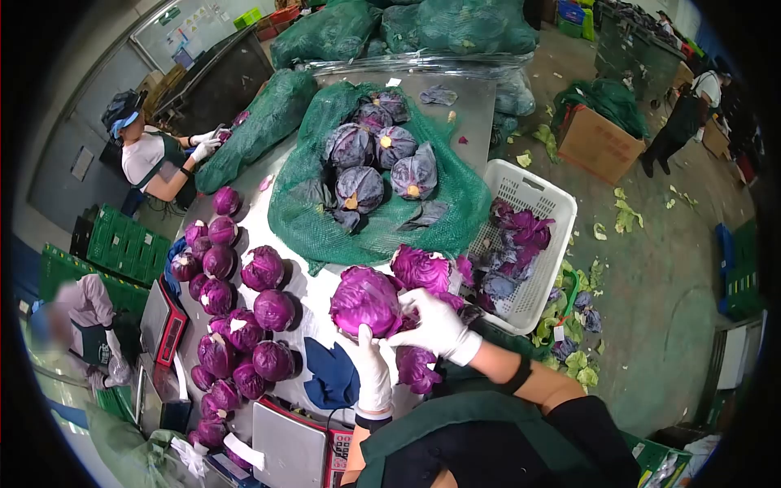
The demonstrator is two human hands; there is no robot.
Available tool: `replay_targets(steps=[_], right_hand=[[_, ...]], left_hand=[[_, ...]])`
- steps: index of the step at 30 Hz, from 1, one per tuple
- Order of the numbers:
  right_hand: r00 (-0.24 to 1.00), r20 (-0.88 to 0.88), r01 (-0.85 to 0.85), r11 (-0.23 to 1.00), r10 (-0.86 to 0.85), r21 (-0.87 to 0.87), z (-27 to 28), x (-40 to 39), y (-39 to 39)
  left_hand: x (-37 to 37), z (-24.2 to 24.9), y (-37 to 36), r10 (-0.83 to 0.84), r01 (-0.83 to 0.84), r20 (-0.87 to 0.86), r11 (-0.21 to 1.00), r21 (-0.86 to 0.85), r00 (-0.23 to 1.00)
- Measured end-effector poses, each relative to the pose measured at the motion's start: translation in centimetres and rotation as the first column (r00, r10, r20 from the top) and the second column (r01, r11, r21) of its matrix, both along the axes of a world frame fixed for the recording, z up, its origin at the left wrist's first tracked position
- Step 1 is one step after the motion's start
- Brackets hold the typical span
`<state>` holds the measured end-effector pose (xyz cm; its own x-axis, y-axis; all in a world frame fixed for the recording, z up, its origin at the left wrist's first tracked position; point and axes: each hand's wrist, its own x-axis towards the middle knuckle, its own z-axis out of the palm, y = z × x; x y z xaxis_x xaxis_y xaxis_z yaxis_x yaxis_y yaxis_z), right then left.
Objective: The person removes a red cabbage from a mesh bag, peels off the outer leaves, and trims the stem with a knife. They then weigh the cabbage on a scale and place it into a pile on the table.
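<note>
A peeled, glossy red cabbage [362, 297] sits before me at the table's near side. My left hand [370, 370], in a white glove, holds it from below with the thumb against its side. On its right side my right hand [439, 327], also gloved, has its fingers closed on a purple outer leaf; the fingertips are partly hidden. Loose purple leaves [421, 268] lie just behind, and more leaves [417, 370] are under my right wrist. A dark blue cloth [329, 376] rests to the left of my left hand.
Several peeled cabbages [274, 309] cover the table's left side. An open green net bag [285, 215] holds unpeeled cabbages [359, 189]. At right stands a white crate [560, 213] with leaves. A scale [289, 446] is at the near edge. Co-workers [159, 159] stand at left.
</note>
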<state>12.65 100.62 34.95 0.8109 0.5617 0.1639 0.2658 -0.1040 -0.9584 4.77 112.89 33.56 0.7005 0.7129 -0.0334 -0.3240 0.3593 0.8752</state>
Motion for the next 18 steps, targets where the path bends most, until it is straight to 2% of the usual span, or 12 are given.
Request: replay_targets(steps=[1,3,4,6,8,9,10,11,13,15,17,18], right_hand=[[0.989,0.123,0.098,0.99,-0.085,-0.104,1.0,-0.8,0.8],[0.999,-0.041,0.019,0.999,-0.02,-0.032,1.7,-0.4,0.9],[0.994,0.101,0.03,0.998,-0.035,0.049,1.4,0.0,0.6],[0.987,-0.155,-0.002,0.986,0.029,0.169,1.3,0.7,-1.0],[0.975,-0.183,0.119,0.992,-0.125,-0.046,0.2,2.9,-3.3],[0.903,-0.399,0.138,0.988,-0.156,-0.073,1.3,3.9,-4.5],[0.954,-0.26,0.13,0.987,-0.151,-0.098,1.1,4.4,-5.1],[0.982,-0.119,0.132,0.984,-0.146,-0.122,1.3,4.5,-5.3],[0.998,-0.067,-0.014,0.988,0.004,-0.152,1.4,3.4,-4.1],[0.88,-0.444,-0.06,0.967,0.168,0.247,1.2,1.0,-1.4],[0.654,-0.696,-0.11,0.948,0.294,0.297,2.3,-0.4,-0.1],[0.622,-0.703,-0.187,0.937,0.345,0.295,2.1,-0.6,0.6]], left_hand=[[0.2,0.4,-0.2,0.017,-0.018,0.004,0.995,0.099,1.0],[0.4,2.7,-0.6,-0.016,0.02,0.14,0.999,-0.028,0.99],[0.1,2.6,0.1,-0.043,0.062,0.156,0.991,-0.118,0.987],[-0.6,1.2,2.2,-0.049,0.109,0.173,0.928,-0.357,0.984],[-2.0,1.3,3.1,-0.043,0.114,0.161,0.881,-0.46,0.986],[-2.5,1.4,3.2,-0.052,0.131,0.155,0.818,-0.56,0.987],[-2.6,0.4,3.6,-0.012,0.119,0.183,0.8,-0.588,0.983],[-2.7,-0.1,3.7,-0.004,0.113,0.184,0.801,-0.588,0.983],[-2.7,-0.9,3.7,-0.005,0.038,0.084,0.913,-0.405,0.996],[-2.4,0.5,3.1,-0.043,0.085,0.115,0.918,-0.388,0.992],[-2.1,1.0,2.9,-0.157,0.174,0.146,0.978,-0.117,0.977],[-1.7,1.6,2.8,-0.139,0.144,0.155,0.989,-0.023,0.978]])
